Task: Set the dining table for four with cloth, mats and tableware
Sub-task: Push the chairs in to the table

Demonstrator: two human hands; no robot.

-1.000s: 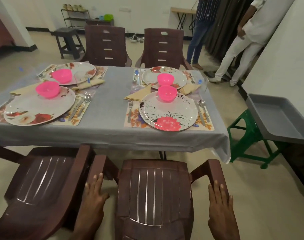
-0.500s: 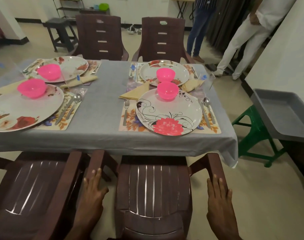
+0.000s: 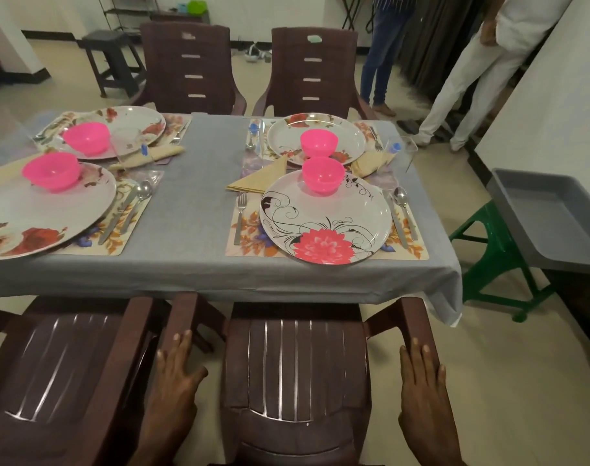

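My left hand point(image 3: 174, 375) lies flat on the left armrest of the brown chair point(image 3: 297, 375) in front of me, fingers straight and spread, thumb out to the side. My right hand point(image 3: 421, 381) lies the same way on the right armrest, fingers straight and close together. Neither curls round anything. The chair's seat sits just under the near edge of the table, which is covered by a grey cloth point(image 3: 192, 196).

Right ahead on the cloth is a floral mat point(image 3: 249, 237) bearing a white plate with a big pink flower point(image 3: 325, 216). A pink bowl point(image 3: 323, 174) stands on the plate's far part; I cannot see anything in it. A fork point(image 3: 240, 213) lies on the mat left of the plate, a knife and a spoon point(image 3: 402, 205) on the right, and a folded tan napkin point(image 3: 260, 178) rests beyond the fork.

Across from it a second plate point(image 3: 315, 139) carries another pink bowl point(image 3: 319, 142). To my left, two more plates, the near one point(image 3: 34, 213) and the far one point(image 3: 118, 129), each hold a pink bowl, and these bowls also look bare inside.

Off to the right, a grey tray point(image 3: 552, 213) rests on a green stool point(image 3: 495, 257); its floor shows bare grey. Two people stand beyond the table near a dark curtain.
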